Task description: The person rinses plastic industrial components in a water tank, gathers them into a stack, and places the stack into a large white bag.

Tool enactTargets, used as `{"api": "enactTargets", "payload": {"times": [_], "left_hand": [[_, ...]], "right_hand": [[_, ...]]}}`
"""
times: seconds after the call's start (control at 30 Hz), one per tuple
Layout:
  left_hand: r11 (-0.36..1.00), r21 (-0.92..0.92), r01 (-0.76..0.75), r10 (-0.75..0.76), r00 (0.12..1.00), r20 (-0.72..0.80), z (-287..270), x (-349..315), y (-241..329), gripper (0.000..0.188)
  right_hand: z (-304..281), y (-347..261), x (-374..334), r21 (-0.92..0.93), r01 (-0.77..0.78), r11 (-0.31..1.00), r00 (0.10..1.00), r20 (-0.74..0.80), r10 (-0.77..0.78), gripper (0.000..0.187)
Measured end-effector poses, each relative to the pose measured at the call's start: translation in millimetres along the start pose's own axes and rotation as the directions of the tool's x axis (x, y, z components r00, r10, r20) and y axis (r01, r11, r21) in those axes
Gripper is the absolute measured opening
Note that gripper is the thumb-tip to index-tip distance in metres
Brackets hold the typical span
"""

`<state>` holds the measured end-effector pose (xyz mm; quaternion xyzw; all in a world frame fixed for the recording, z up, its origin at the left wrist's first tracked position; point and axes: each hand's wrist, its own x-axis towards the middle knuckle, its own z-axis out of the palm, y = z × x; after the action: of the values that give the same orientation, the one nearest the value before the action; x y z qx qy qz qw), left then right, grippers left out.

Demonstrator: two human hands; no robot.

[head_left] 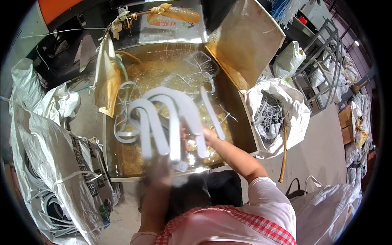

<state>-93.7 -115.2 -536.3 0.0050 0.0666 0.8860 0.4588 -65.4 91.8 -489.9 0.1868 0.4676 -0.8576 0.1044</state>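
Head view, as I monitor it: pale hooked strips [174,134], one bunch, above the water-filled tub [241,126]. Right hand [209,136]: fingers closed around the strips, partly hidden. Left hand [160,168]: blurred, near their lower ends; finger state I cannot tell. White sack [299,107]: right of the tub.

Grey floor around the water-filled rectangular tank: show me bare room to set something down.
Bare grey floor shows right of the tank, between the open white sack of thin grey scraps and the brown cardboard boxes. Crowded: the left side, packed with bulging white woven sacks, and the tank's middle, covered by pale grey curved strips.
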Motion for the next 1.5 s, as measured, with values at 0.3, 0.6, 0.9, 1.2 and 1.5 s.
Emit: {"api": "enactTargets", "payload": {"times": [0.3,0.6,0.9,1.2,1.5], "left_hand": [[0.963,0.250,-0.098,0.187,0.915,-0.358,111.2,12.4,-16.0,0.029],[0.830,0.368,-0.419,0.520,0.820,-0.239,89.5,-4.1,24.8,0.035],[0.851,0.516,-0.097,0.329,0.865,-0.379,71.9,2.4,21.6,0.049],[0.746,0.643,0.174,0.206,0.858,-0.471,70.6,-0.9,37.1,0.050],[0.793,0.557,0.248,0.062,0.876,-0.479,54.0,-6.1,23.8,0.032]], "right_hand": [[20.4,-26.6,15.8,-0.379,0.527,0.761,0.766,-0.178,-0.618,0.030],[-59.6,-92.1,-22.5,-0.951,-0.182,0.250,0.562,-0.310,-0.767,0.048],[-1.8,-77.5,-17.3,-0.975,0.207,-0.081,0.795,0.216,-0.567,0.052],[16.7,-93.7,-41.4,-0.900,0.402,0.170,0.821,0.273,-0.501,0.047],[26.2,-95.7,-21.4,-0.558,0.474,0.681,0.875,0.211,-0.436,0.048]]}}
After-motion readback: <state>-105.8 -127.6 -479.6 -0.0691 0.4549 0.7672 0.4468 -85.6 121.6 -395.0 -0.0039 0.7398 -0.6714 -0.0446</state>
